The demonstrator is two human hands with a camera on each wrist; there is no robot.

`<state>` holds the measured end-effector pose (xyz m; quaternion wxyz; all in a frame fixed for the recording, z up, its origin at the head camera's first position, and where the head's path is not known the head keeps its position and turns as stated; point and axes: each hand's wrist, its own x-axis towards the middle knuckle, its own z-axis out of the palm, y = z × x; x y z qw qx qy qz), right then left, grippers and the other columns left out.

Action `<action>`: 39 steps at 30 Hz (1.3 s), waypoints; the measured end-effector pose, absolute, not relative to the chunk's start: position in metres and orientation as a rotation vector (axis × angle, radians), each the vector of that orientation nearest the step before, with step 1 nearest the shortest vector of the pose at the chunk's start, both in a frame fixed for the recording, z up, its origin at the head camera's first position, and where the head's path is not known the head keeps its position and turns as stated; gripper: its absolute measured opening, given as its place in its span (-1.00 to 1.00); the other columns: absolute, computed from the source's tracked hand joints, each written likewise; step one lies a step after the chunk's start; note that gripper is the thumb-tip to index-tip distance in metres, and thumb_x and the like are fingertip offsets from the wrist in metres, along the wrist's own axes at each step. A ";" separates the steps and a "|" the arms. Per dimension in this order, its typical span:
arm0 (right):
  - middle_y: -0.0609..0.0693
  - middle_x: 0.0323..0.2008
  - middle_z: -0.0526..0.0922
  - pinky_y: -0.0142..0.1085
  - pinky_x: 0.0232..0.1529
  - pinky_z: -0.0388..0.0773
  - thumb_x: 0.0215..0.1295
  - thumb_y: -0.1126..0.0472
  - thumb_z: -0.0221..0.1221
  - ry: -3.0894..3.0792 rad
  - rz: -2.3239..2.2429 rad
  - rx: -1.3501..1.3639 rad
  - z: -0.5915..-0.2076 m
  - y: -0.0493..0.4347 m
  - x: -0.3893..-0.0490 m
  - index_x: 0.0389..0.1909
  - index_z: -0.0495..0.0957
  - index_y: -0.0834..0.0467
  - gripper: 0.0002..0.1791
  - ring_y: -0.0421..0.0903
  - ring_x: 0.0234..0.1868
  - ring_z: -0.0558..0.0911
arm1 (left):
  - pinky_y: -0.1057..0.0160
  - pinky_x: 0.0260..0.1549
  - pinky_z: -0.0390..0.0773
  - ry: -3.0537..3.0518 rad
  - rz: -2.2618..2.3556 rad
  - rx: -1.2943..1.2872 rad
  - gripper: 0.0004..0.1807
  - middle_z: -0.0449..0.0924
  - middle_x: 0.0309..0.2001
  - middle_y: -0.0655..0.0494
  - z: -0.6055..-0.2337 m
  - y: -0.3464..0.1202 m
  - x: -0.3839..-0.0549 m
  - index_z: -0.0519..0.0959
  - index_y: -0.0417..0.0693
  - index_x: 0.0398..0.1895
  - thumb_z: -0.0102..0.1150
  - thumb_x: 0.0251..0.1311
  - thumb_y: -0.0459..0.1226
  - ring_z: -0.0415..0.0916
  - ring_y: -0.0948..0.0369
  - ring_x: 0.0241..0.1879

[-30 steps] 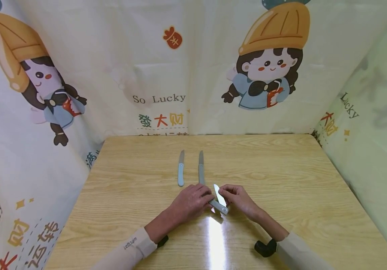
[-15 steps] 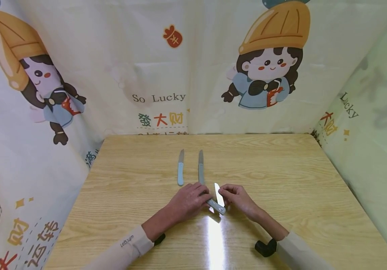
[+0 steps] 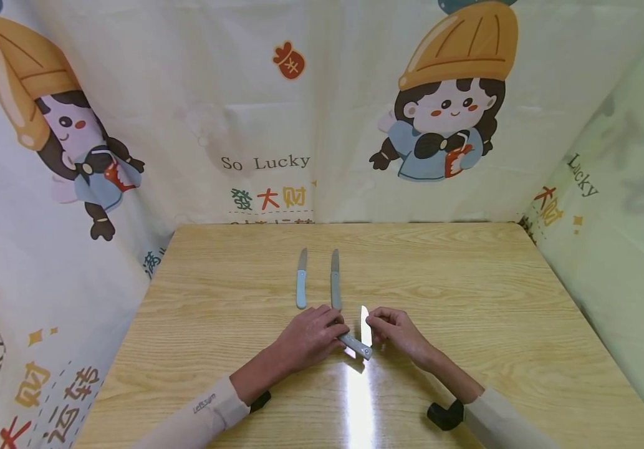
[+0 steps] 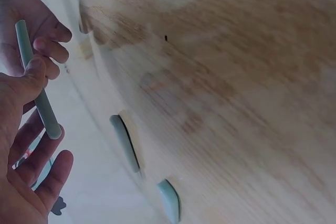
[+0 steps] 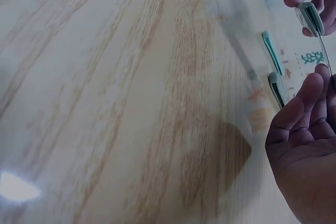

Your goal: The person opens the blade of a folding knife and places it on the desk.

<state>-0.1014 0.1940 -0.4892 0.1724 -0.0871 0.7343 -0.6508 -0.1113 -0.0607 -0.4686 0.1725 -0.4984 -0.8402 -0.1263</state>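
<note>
A folding knife with a grey handle [image 3: 355,345] is held between both hands above the table, its blade [image 3: 365,325] swung partly out. My left hand [image 3: 313,337] grips the handle, with the thumb along it in the left wrist view. My right hand [image 3: 397,333] pinches the shiny blade between thumb and fingertips. Beyond the hands, two unfolded knives lie side by side, blades pointing away: a light blue knife [image 3: 301,287] and a grey knife [image 3: 335,280]. The left hand is close to the grey one's handle end. In the right wrist view the held blade [image 5: 324,51] appears edge-on.
The wooden table [image 3: 445,268] lies under everything, with a bright light reflection [image 3: 360,399] near its front. A printed curtain [image 3: 350,125] hangs along the back and both sides. A black wrist mount [image 3: 445,415] sits under the right forearm.
The blade stands more upright, at a wider angle to its handle. My left hand has drifted slightly left with the handle; my right hand stays almost in place. The two lying knives are unmoved.
</note>
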 end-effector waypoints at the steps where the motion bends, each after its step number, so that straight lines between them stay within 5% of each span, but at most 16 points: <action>1: 0.03 -0.48 0.53 -0.32 -0.39 0.44 0.55 0.15 0.12 2.086 -1.845 -0.242 -0.489 0.194 -0.101 -0.11 0.55 0.44 -0.65 -0.11 -0.44 0.49 | 0.28 -0.20 0.55 -2.382 -0.364 -1.412 -0.71 0.60 -0.11 0.19 -0.469 -0.061 -0.111 0.74 0.04 -0.10 0.49 0.16 -0.07 0.54 0.22 -0.08; 10: 0.12 -0.37 0.58 -0.30 -0.38 0.51 0.55 0.14 0.13 2.120 -1.821 -0.196 -0.490 0.197 -0.100 -0.16 0.55 0.38 -0.69 -0.09 -0.39 0.52 | 0.29 -0.11 0.54 -2.405 -0.412 -1.355 -0.71 0.60 -0.11 0.18 -0.474 -0.067 -0.109 0.75 0.00 -0.13 0.52 0.13 -0.11 0.53 0.21 -0.11; 39: 0.21 -0.34 0.64 -0.31 -0.31 0.51 0.53 0.19 0.13 2.033 -1.943 -0.114 -0.491 0.209 -0.100 -0.25 0.47 0.51 -0.63 -0.11 -0.38 0.54 | 0.24 -0.31 0.48 -2.427 -0.433 -1.158 -0.73 0.61 -0.22 0.20 -0.477 -0.076 -0.102 0.75 0.05 -0.19 0.47 0.18 -0.01 0.48 0.23 -0.26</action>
